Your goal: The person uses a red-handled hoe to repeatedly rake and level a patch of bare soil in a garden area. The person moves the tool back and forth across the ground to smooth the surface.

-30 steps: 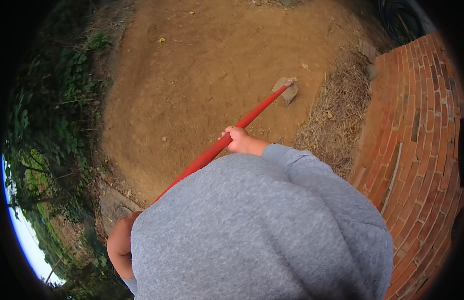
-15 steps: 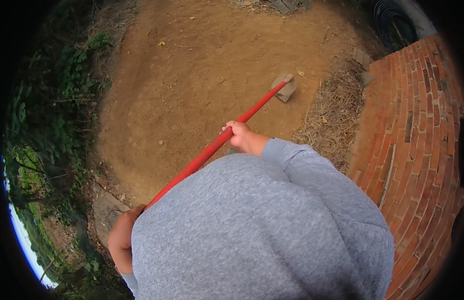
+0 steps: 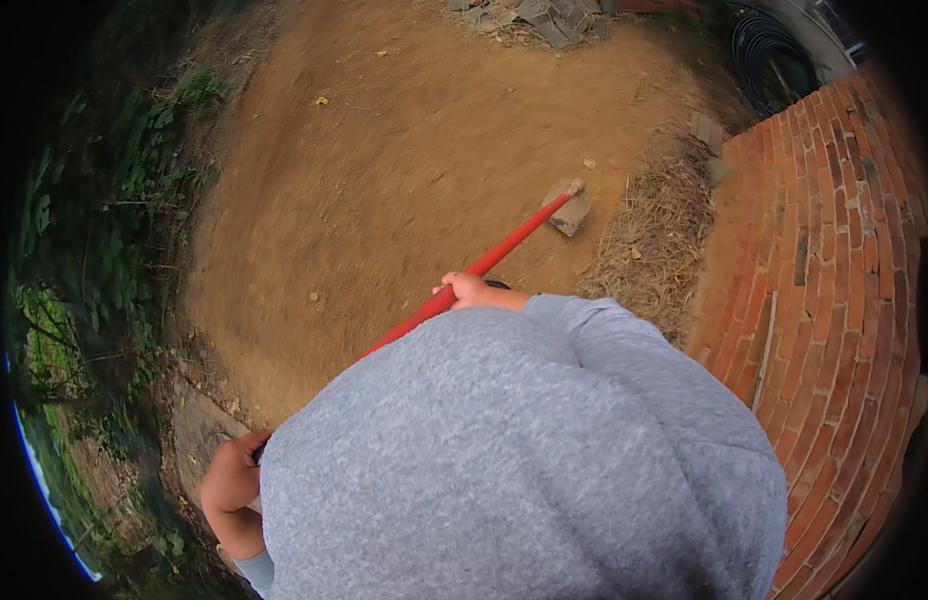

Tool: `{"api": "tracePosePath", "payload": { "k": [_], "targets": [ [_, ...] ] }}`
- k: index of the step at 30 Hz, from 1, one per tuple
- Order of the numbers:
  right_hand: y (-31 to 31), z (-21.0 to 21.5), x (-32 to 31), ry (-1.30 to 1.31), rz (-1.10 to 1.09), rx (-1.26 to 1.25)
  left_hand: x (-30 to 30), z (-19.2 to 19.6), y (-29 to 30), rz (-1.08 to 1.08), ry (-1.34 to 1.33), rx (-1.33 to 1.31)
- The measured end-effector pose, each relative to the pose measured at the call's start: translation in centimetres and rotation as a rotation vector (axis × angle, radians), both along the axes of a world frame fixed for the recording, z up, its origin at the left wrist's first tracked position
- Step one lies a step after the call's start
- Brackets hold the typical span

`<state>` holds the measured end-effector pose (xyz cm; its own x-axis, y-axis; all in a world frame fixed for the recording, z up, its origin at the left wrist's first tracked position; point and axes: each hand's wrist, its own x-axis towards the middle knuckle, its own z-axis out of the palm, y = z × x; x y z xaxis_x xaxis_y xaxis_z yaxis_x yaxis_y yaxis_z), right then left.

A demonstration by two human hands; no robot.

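Both hands grip a red handle, the right hand farther along, the left hand near, its head on bare dirt.

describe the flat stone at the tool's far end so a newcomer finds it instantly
Start at the red brick paving on the right, then the patch of dry straw along its edge. Just left of that, on bare brown dirt, lies the flat grey stone, the only one touched by the tip of the red handle.
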<state>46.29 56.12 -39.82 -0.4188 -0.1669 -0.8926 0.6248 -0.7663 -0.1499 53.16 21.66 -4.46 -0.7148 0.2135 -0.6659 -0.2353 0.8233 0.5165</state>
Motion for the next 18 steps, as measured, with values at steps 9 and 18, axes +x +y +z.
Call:
{"api": "tracePosePath", "payload": {
  "k": [9, 18],
  "targets": [
    [11.6, 0.9, -6.6, 0.016, -0.313, 0.178, -1.2, -0.9, 13.2, 0.267, 0.474, 0.226],
    [11.5, 1.4, -5.8, 0.041, 0.075, -0.283, -10.5, 5.5, 15.2, -0.250, 0.031, -0.423]
  ]
}}
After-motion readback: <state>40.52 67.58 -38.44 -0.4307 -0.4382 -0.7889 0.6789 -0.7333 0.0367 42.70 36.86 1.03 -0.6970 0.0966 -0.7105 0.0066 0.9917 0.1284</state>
